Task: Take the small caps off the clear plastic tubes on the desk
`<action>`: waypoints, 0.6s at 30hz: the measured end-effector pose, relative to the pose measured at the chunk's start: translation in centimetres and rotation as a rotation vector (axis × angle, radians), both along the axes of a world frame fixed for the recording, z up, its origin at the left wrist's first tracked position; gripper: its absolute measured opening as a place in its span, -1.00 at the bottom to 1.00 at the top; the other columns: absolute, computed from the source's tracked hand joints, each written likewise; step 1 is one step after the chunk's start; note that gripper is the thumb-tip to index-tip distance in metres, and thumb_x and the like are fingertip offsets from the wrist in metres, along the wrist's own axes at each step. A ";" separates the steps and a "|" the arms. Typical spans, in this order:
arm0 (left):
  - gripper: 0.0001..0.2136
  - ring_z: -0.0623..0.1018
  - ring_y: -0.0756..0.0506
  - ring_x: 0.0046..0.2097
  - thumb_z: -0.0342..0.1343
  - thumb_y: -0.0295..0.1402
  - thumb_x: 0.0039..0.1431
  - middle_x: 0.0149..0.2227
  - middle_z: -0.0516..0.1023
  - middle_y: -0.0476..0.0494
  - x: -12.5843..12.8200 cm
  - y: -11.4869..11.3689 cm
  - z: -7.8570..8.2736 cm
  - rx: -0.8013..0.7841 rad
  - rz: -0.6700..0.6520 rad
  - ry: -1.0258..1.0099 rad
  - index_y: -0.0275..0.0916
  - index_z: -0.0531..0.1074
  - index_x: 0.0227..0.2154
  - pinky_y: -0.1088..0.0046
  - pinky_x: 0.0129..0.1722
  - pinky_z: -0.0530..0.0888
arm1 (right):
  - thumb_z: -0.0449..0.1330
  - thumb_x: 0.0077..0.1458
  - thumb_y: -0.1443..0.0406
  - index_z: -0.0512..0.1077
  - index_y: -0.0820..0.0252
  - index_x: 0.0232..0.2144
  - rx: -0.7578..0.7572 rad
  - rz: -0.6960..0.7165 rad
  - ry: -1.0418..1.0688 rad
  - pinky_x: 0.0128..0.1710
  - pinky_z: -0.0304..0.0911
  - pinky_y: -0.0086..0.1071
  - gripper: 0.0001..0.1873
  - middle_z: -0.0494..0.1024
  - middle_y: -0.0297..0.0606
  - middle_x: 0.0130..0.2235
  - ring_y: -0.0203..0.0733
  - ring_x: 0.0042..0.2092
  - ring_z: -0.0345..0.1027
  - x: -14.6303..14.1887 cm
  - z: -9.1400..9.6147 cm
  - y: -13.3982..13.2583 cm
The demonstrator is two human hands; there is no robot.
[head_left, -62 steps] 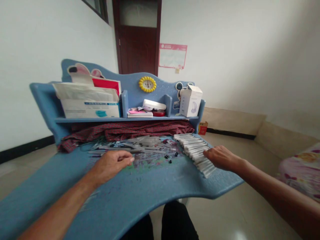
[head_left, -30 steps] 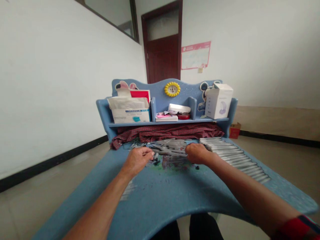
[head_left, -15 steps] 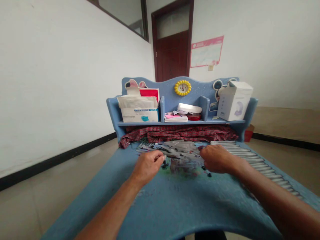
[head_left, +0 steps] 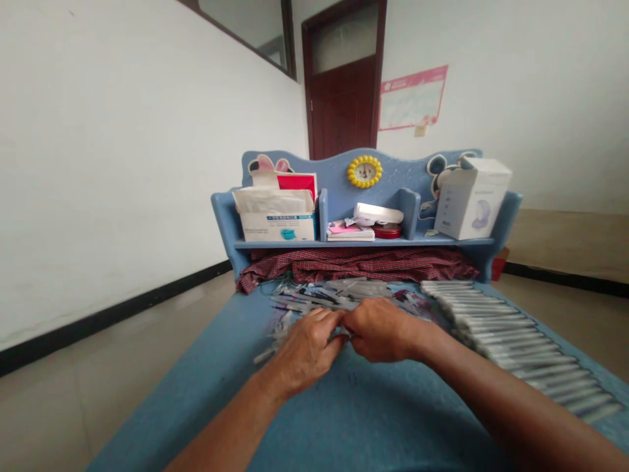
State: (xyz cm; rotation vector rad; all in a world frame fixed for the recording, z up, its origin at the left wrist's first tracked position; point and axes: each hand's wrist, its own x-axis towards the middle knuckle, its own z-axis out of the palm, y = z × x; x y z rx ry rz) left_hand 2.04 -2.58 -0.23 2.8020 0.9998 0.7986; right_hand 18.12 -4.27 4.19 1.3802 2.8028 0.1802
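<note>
Over the blue worktop (head_left: pixel 363 406), your left hand (head_left: pixel 307 351) and right hand (head_left: pixel 381 331), well apart earlier, had met, both curled inward, apparently sharing one job; what they gripped couldn't be told. Loose pen parts (head_left: pixel 361 288) lay just beyond, a row of pens (head_left: pixel 515 341) rightward.

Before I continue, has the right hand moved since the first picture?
Yes, the right hand moved left, from the pen row to roughly below the clock.
</note>
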 end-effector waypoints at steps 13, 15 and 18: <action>-0.84 0.42 -0.08 -0.25 -0.02 -0.41 0.09 -0.35 0.46 -0.13 -0.6 0.9 0.1 0.015 0.079 0.109 -0.27 0.41 -0.29 0.43 -0.25 0.33 | -0.07 0.08 0.17 0.47 0.22 -0.45 -0.055 -0.148 0.260 -0.48 0.06 -0.48 -0.63 0.51 -0.21 -0.46 -0.27 -0.43 0.34 2.8 -2.3 3.6; -0.82 0.43 -0.09 -0.23 -0.02 -0.40 0.08 -0.33 0.47 -0.14 -0.8 1.0 0.0 0.023 0.092 0.087 -0.27 0.41 -0.26 0.42 -0.23 0.33 | -0.06 0.07 0.19 0.47 0.22 -0.44 -0.024 -0.243 0.187 -0.44 0.10 -0.44 -0.65 0.51 -0.16 -0.42 -0.19 -0.38 0.37 3.1 -2.9 4.0; -0.82 0.43 -0.09 -0.23 -0.01 -0.40 0.07 -0.33 0.47 -0.15 -1.1 1.2 0.0 0.033 0.100 0.070 -0.27 0.43 -0.28 0.42 -0.23 0.34 | -0.03 0.04 0.19 0.47 0.22 -0.36 0.010 -0.336 0.062 -0.37 0.17 -0.34 -0.67 0.52 -0.07 -0.34 -0.06 -0.29 0.39 3.1 -3.9 4.1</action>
